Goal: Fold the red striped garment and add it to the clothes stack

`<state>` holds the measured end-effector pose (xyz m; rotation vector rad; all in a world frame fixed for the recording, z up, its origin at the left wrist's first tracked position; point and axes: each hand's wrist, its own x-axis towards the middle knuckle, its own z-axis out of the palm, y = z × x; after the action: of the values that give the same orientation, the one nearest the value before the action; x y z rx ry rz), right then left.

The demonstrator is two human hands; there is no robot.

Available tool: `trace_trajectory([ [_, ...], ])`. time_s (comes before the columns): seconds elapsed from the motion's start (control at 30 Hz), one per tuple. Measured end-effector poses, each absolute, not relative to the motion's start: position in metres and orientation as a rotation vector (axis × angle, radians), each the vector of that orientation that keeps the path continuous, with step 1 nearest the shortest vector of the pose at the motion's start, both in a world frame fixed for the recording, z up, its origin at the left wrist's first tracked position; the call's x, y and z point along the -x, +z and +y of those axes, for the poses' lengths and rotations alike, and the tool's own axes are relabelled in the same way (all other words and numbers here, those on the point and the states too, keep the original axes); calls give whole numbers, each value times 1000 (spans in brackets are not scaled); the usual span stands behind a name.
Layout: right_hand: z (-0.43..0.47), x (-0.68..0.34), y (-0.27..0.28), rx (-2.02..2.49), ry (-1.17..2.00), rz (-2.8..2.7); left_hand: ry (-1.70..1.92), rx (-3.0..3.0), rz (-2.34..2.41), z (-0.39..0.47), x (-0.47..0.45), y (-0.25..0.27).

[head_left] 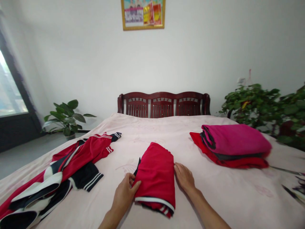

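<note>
Head view, looking down the length of a bed (166,130) covered in a pale pink sheet.

Centre foreground: a folded red garment (156,176) lies flat on the sheet, a white and dark stripe along its near hem. I see both hands on it, one at each side.

Left hand (125,190): thumb lies on top of the garment's left edge, the other fingers curl under or against that edge, so the hand is closed on the fabric there. A bit of dark cloth shows just above the knuckles.

Right hand (184,177): rests flat against the garment's right edge, palm down on the sheet, fingers together and extended. It touches the cloth; I cannot tell whether it grips anything.

Left of the hands, well apart: a heap of unfolded red, white and dark striped clothing (59,175), spread loosely toward the bed's left edge.

Right, further up the bed: a neat stack of folded items (233,146), magenta on top, a dark layer between, red at the bottom.

Behind the bed: dark red wooden headboard (164,104), white wall, framed picture (143,14) high up. Potted plant (65,117) on the floor at left, near a window; leafy green plants (262,105) at right.
</note>
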<state>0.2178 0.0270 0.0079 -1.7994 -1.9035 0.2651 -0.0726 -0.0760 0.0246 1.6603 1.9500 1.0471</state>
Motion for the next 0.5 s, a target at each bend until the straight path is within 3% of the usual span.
trace_trajectory([
  [0.33, 104, -142, 78, 1658, 164, -1964, 1262, -1516, 1692, -73, 72, 23],
  [0.5, 136, -106, 85, 1705, 126, -2044, 1296, -1496, 1655, -74, 71, 21],
])
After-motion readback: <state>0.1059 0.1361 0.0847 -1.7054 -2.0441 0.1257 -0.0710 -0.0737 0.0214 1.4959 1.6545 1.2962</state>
